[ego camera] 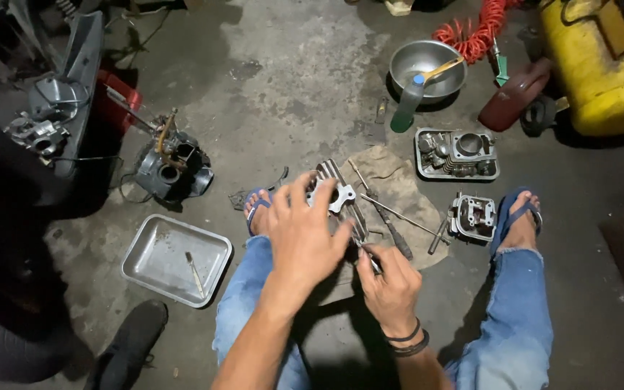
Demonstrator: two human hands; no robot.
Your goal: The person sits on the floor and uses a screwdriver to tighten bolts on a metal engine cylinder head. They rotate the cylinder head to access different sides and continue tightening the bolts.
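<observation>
Left hand [301, 235]: extended forward from the near centre of the scene, palm down, back of the hand facing the camera. Fingers are spread and curved downward, fingertips toward the far side. The forearm is bare and runs diagonally from near centre toward the far right.

Right hand [391, 285]: positioned just right of and nearer than the left hand. Fingers are curled inward in a pinching closure, with the knuckles up. Two dark bands encircle the wrist. The two hands lie close together, nearly touching at the fingertips.
</observation>
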